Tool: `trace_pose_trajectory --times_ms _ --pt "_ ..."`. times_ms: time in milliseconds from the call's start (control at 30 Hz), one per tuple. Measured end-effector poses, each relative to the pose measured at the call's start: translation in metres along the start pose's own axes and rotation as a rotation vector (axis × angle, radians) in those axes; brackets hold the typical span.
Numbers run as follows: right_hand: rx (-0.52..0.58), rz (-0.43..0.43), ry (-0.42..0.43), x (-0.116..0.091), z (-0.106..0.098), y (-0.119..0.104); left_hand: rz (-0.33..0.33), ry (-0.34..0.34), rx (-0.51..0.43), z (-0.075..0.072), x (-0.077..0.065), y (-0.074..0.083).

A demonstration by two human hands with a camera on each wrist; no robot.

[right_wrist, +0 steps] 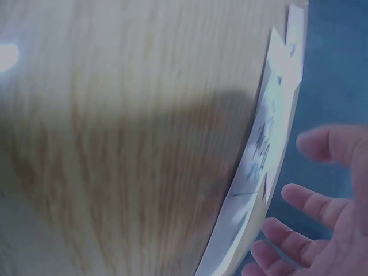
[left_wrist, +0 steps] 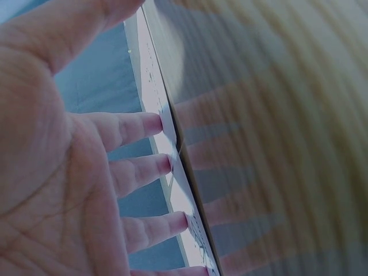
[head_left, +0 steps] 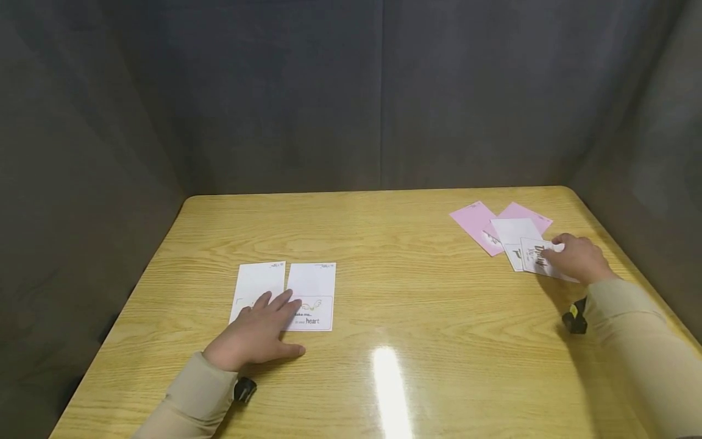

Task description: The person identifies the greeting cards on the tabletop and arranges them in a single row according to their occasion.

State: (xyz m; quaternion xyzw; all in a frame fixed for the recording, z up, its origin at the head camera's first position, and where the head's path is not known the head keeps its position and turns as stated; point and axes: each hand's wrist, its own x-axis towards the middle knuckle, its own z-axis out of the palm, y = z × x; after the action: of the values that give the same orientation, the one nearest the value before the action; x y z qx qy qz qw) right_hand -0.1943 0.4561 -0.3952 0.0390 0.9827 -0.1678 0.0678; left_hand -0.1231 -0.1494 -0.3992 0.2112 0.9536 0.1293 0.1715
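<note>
The left hand [head_left: 258, 332] is spread wide and flat, its fingertips on the two left cards: one white card [head_left: 256, 280] on the outside, partly covered by the fingers, and another white card [head_left: 311, 280] just beside it, with a narrow gap between. The second carries a wing-like drawing and the word "heart" in its lower half. The thumb points off to the right, below the cards.

The right hand [head_left: 578, 259] is at the far right, at the near end of a lettered card [head_left: 533, 259]. Its fingers are loosely bent and spread, gripping nothing in the right wrist view; whether any fingertip touches the card, I cannot tell. That card overlaps a plain-topped card [head_left: 514, 230], also white, which lies partly over two pink cards [head_left: 473, 221] set at different angles.

All the cards lie on the wood-grained worktop [head_left: 406, 274], the two groups well apart. A bright reflection shows near its front. Dark curtains [head_left: 274, 91] stand behind and at both sides.
</note>
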Motion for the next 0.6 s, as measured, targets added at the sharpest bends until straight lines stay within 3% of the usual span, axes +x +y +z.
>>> trace_pose_trajectory --times_ms 200,600 --pt "-0.025 -0.070 -0.102 0.005 -0.003 0.005 0.016 0.006 0.009 0.000 0.002 0.000" --pt "0.045 0.017 -0.281 0.011 -0.014 0.009 0.005 0.011 -0.003 0.001 0.000 -0.001"
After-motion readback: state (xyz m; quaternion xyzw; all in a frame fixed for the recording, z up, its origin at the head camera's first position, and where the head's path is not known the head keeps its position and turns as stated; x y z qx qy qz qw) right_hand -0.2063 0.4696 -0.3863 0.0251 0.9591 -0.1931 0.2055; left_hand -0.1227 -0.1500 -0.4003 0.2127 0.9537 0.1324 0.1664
